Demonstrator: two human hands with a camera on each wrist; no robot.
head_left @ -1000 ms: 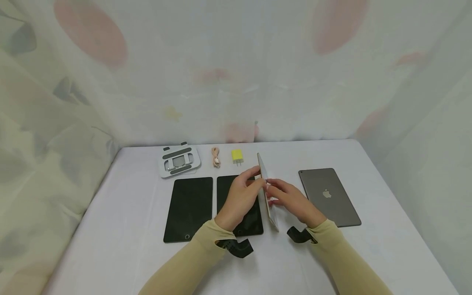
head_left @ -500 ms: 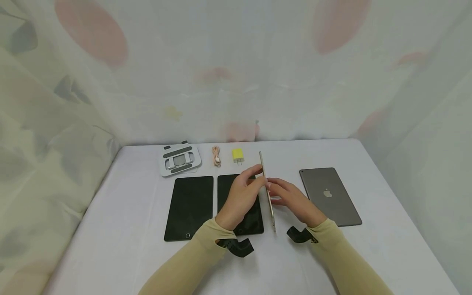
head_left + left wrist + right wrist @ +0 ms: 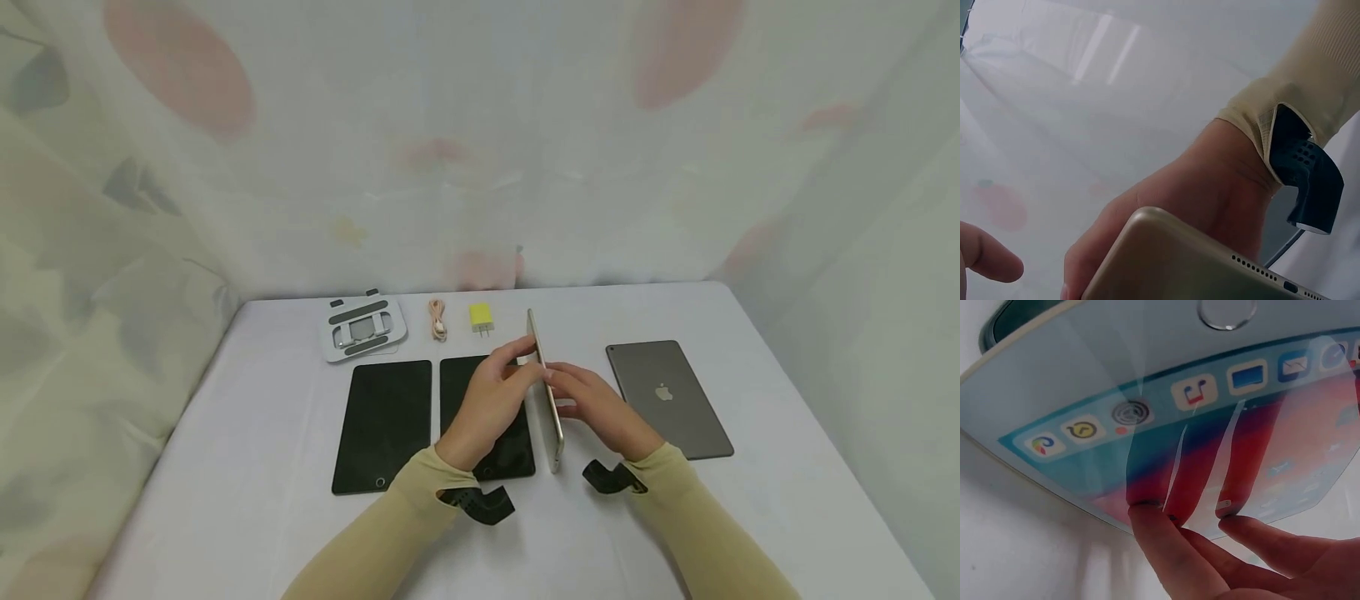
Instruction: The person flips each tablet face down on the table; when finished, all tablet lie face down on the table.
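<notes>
In the head view a thin gold-backed tablet (image 3: 556, 446) stands on its long edge between both hands. My left hand (image 3: 480, 408) grips it by the upper edge, with thumb and forefinger near the top. My right hand (image 3: 603, 412) touches the opposite face with its fingertips. In the right wrist view that face is a lit screen (image 3: 1116, 369) with app icons, and fingers (image 3: 1185, 562) of the right hand rest on it. The left wrist view has the tablet's back (image 3: 1185, 265), speaker holes along one edge, in front of the right hand.
Two black tablets lie face up: one (image 3: 382, 425) at left, another (image 3: 513, 454) partly under the left hand. A grey tablet (image 3: 667, 396) lies back up at right. Farther off are a white folding stand (image 3: 365, 327), a pink coiled cable (image 3: 438, 319) and a yellow charger (image 3: 481, 316).
The tablet's upper edge has tipped slightly to the right, from showing some of its right face, through edge-on, to showing its left face. Both hands stay nearly in place.
</notes>
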